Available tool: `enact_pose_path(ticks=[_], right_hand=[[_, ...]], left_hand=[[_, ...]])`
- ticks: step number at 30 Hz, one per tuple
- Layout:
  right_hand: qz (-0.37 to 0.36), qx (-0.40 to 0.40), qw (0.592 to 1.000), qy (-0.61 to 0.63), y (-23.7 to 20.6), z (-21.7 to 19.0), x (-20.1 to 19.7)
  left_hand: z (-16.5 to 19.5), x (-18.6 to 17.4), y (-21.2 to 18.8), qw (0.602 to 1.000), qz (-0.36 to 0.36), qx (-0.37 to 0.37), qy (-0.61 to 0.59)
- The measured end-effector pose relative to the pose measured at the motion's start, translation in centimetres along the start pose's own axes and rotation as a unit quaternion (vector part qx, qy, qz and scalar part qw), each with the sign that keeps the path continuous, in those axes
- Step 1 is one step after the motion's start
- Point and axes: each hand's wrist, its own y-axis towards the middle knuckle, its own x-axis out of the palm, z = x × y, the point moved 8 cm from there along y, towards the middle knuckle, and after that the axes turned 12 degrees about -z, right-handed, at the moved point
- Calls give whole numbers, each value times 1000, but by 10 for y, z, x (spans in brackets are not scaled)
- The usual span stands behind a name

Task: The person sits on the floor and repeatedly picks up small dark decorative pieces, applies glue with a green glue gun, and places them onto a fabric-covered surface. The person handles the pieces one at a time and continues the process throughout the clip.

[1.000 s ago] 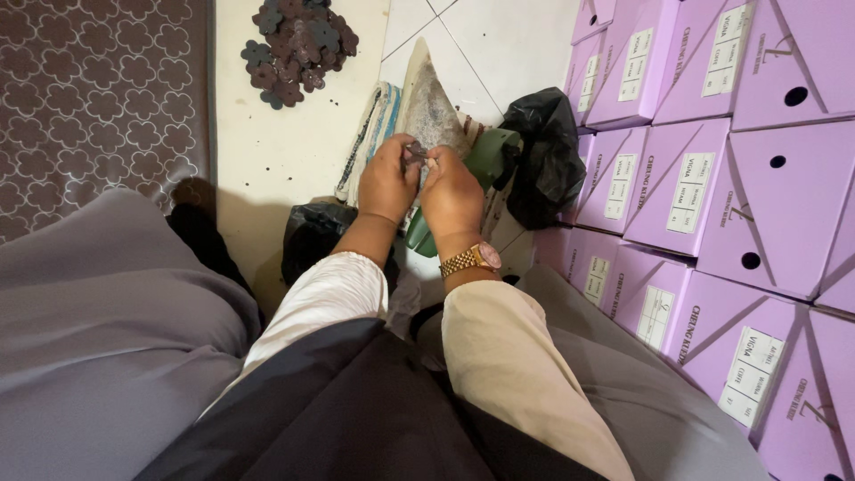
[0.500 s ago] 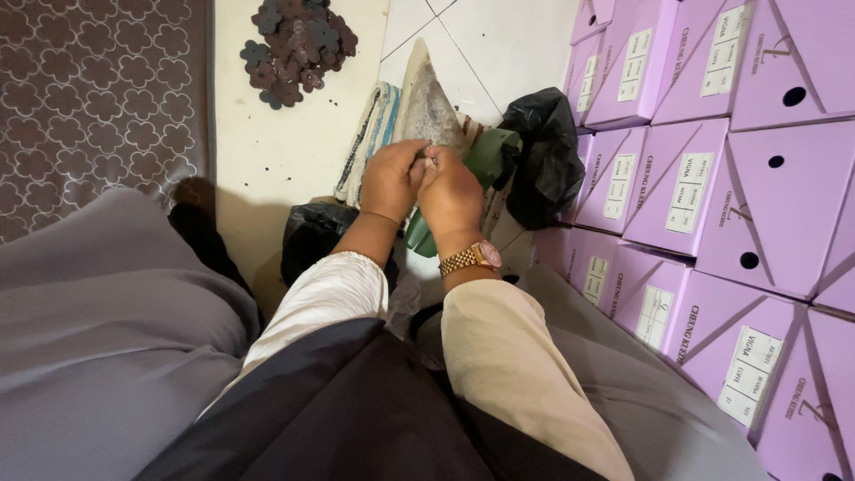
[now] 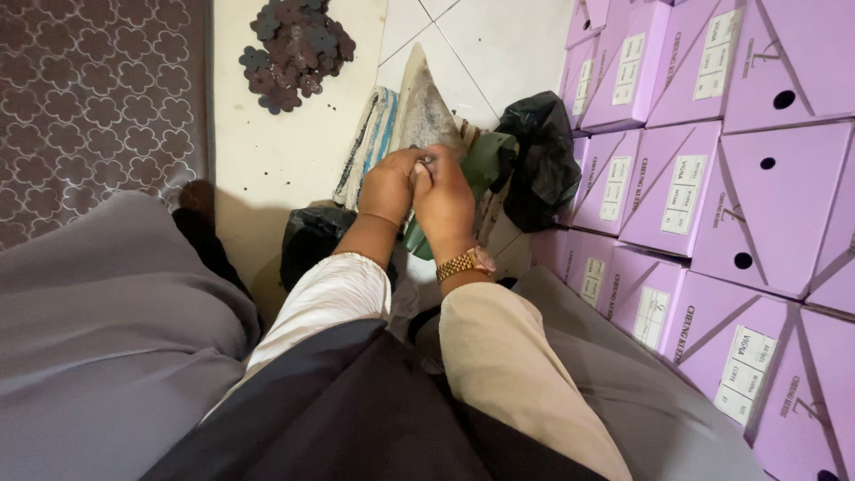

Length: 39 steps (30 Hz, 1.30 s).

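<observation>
1. Head view, looking down past grey cloth on the lap to two hands held together over the floor.
2. The left hand (image 3: 387, 185) is curled with its fingers closed; it touches the right hand at the fingertips.
3. The right hand (image 3: 443, 200), with a gold wristwatch (image 3: 461, 263) on its wrist, is also closed, and its fingertips pinch a small dark object (image 3: 426, 161) between the two hands. What the object is cannot be told.
4. Just beyond the hands lies a grey, pointed, fabric-like piece (image 3: 425, 111), with its tip pointing away from the person.
5. A striped blue and white cloth (image 3: 370, 142) lies to the left of that piece, touching it.
6. A green sheet (image 3: 485, 163) shows beside and under the right hand.
7. One black plastic bag (image 3: 539, 156) sits to the right against the boxes; another black bag (image 3: 312, 240) lies under the left forearm.
8. Stacked purple boxes (image 3: 712, 178) fill the right side.
9. A heap of dark flower-shaped cutouts (image 3: 294, 49) lies on the white floor tiles (image 3: 276, 151), well apart from the hands.
10. A patterned brown mat (image 3: 98, 98) covers the floor at left.
</observation>
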Motion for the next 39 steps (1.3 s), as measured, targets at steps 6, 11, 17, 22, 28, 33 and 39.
enact_pose_path(ticks=[6, 11, 17, 22, 28, 33, 39], right_hand=[[210, -34, 973, -88, -32, 15, -35], [147, 330, 932, 3, -44, 98, -10], [55, 358, 900, 244, -57, 123, 28], [8, 349, 929, 122, -49, 133, 34], [-10, 355, 931, 89, -48, 146, 36], [-11, 420, 901, 109, -56, 146, 12], [-28, 400, 902, 162, -51, 138, -2]], left_hand=[[-2, 3, 7, 999, 33, 6, 9], [2, 4, 9, 999, 20, -24, 2], [6, 5, 13, 998, -23, -62, 8], [7, 5, 14, 997, -28, -66, 20], [9, 2, 12, 998, -20, -52, 16], [8, 5, 15, 997, -22, -64, 27], [2, 15, 19, 998, -8, -56, 26]])
